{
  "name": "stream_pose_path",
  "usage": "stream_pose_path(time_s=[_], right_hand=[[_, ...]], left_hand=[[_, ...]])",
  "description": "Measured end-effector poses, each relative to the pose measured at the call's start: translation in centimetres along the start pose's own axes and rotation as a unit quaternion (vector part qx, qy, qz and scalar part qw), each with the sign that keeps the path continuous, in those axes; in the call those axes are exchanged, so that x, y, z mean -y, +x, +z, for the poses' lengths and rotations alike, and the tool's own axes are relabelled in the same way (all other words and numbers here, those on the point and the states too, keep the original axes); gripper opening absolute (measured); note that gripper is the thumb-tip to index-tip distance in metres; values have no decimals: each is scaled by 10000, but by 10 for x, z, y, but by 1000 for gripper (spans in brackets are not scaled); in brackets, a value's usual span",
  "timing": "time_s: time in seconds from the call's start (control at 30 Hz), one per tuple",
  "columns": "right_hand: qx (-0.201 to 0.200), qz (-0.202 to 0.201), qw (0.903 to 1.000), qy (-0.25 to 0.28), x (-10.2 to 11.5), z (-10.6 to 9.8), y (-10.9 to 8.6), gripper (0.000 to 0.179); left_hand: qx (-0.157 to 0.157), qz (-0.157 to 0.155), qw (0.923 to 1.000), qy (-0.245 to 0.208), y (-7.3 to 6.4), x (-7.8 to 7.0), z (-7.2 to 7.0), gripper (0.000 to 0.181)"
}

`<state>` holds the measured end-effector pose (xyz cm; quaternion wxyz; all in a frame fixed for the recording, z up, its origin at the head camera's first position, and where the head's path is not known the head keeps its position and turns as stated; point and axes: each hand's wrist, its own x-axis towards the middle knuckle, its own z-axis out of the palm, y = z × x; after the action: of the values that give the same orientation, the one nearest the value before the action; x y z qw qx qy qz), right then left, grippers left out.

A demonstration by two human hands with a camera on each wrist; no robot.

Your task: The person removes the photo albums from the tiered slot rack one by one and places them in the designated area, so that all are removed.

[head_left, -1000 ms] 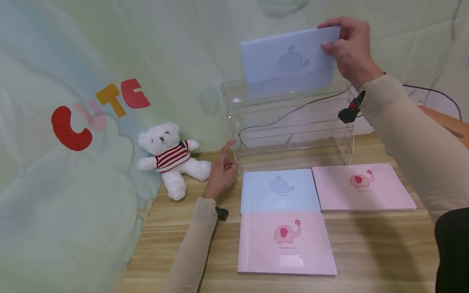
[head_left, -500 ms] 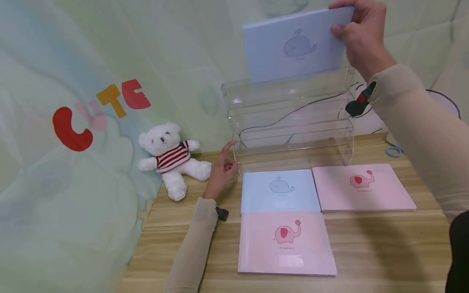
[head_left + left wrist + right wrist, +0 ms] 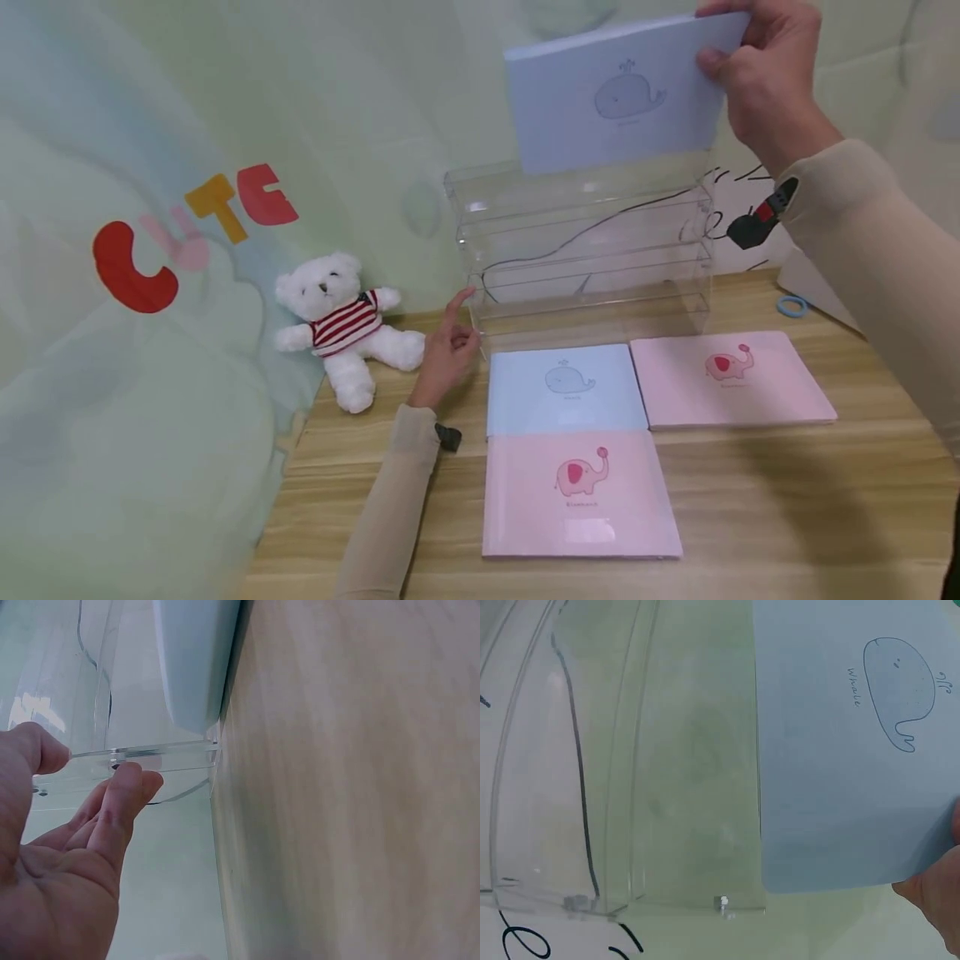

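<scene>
My right hand (image 3: 780,79) pinches the upper right corner of a pale blue whale book (image 3: 622,104), thumb on its front. It hangs upright and slightly tilted above the top tier of a clear acrylic rack (image 3: 585,225); in the right wrist view its cover (image 3: 832,795) reads "Whale". My left hand (image 3: 446,354) holds the rack's left side near its base. In the left wrist view, the thumb and fingers of that hand (image 3: 75,847) meet the rack's side panel (image 3: 176,756). The tiers below the book hold nothing.
A second blue whale book (image 3: 566,408) and two pink elephant books, one in front (image 3: 525,517) and one at right (image 3: 780,392), lie before the rack. A white teddy bear (image 3: 345,321) sits at left. A blue ring (image 3: 792,307) lies at the right.
My right hand has lifted the whale book up out of the top tier and moved it slightly right. My left hand has stayed at the rack's side. The view has shifted slightly.
</scene>
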<state>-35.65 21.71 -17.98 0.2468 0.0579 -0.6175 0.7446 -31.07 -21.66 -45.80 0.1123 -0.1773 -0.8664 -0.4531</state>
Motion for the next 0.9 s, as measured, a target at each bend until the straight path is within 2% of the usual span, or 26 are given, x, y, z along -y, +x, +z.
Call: stream_pose_path(time_s=[0.37, 0.57, 0.9], right_hand=[[-153, 220, 9989, 383, -7, -32, -30, 40], [-185, 175, 9984, 510, -12, -46, -46, 38], [-725, 296, 9944, 715, -20, -82, -73, 41]], left_hand=[[-20, -90, 10000, 30, -1, 3, -2, 81], [-6, -146, 9999, -35, -2, 4, -3, 82], [-22, -109, 9999, -16, 1, 4, 2, 81]])
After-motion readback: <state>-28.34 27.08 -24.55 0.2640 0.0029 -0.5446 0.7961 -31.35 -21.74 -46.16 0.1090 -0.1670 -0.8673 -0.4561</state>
